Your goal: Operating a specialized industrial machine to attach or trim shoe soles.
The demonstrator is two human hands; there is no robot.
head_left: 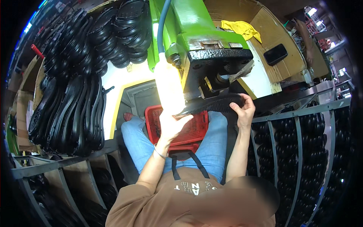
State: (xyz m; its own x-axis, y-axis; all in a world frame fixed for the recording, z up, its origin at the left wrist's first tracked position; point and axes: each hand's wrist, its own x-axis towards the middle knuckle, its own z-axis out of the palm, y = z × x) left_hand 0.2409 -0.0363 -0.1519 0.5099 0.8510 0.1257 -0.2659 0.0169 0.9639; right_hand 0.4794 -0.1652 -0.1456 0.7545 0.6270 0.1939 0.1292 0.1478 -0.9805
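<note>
A black shoe sole is held crosswise above my lap, just beneath the dark working head of a green machine. My right hand is closed on its right end, thumb on the near side and fingers curled over the far edge. At the other end my left hand grips the sole with the thumb stretched along it. Glare from a bright lamp washes out most of the left fingers. Part of the sole's far edge is hidden by the machine head.
Stacked black soles fill the left side. Below sits a red basket between my knees. Metal racks packed with soles flank me. A cardboard box, yellow cloth and black phone-like object are at the right.
</note>
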